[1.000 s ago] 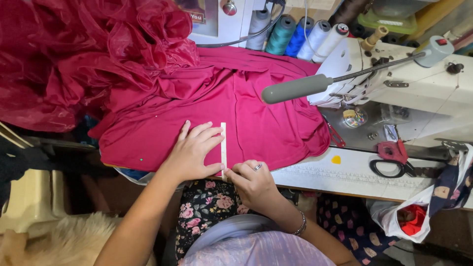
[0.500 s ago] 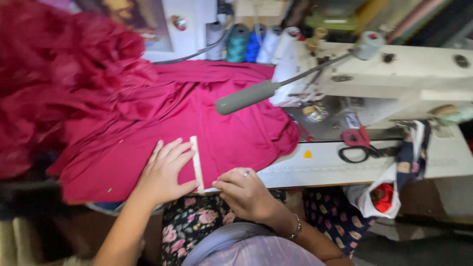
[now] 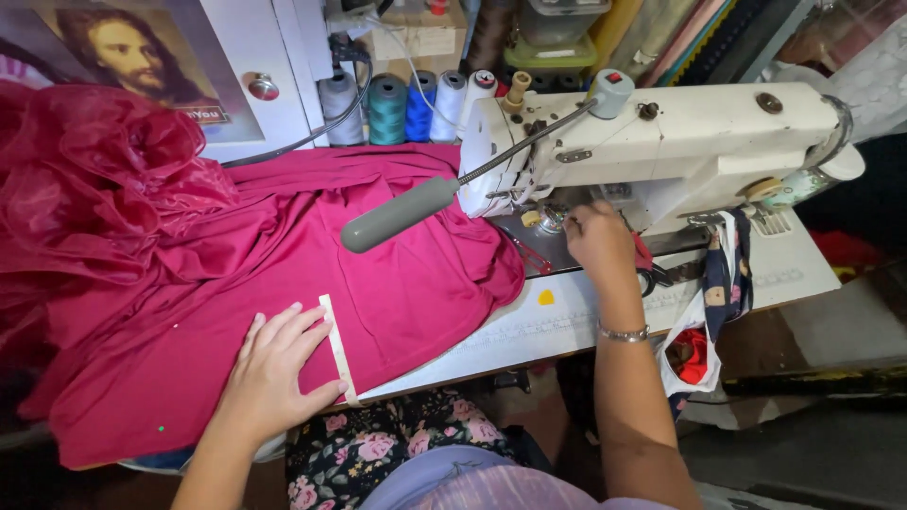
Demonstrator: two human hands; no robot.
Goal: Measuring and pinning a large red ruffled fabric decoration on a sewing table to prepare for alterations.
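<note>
The left hand (image 3: 274, 373) lies flat, fingers spread, on the magenta fabric (image 3: 283, 274) near the front edge of the sewing table (image 3: 567, 321), thumb touching a pale measuring tape (image 3: 337, 349) that runs across the cloth to that edge. The right hand (image 3: 597, 238) reaches to the sewing machine (image 3: 680, 142) at the table's back right, fingers curled by the needle area; whether they pinch anything cannot be told. Thread cones (image 3: 406, 106) stand along the back edge.
</note>
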